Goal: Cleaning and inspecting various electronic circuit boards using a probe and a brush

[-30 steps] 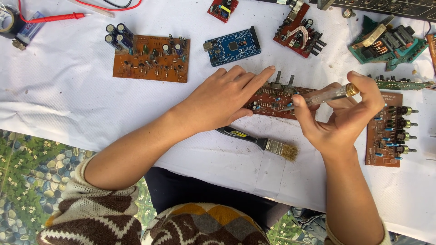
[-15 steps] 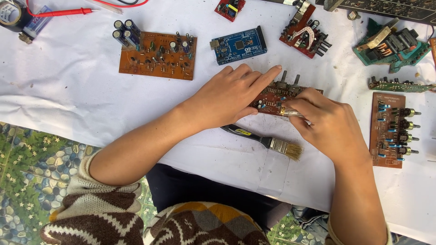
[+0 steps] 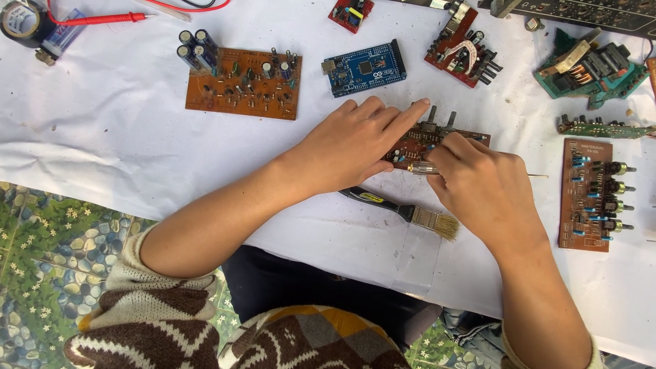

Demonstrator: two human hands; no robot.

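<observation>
Blue microcontroller board (image 3: pixel 364 67) at 12 o'clock; orange capacitor board (image 3: pixel 242 85) at 10; paintbrush (image 3: pixel 403 210) centre; potentiometer board (image 3: pixel 591 195) at 3; tape roll (image 3: pixel 19 20), red probe (image 3: pixel 96 18) at 10.

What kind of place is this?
Probably a makeshift electronics repair spot: circuit boards lie spread on a white sheet over a pebble-patterned floor, with a brush and a red probe.

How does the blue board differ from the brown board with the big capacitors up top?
The blue board is smaller than the brown board. The blue board carries flat, low parts; the brown board has tall cylindrical capacitors at its left corner. The blue board lies tilted; the brown board sits nearly square. Both lie untouched on the white cloth.
</observation>
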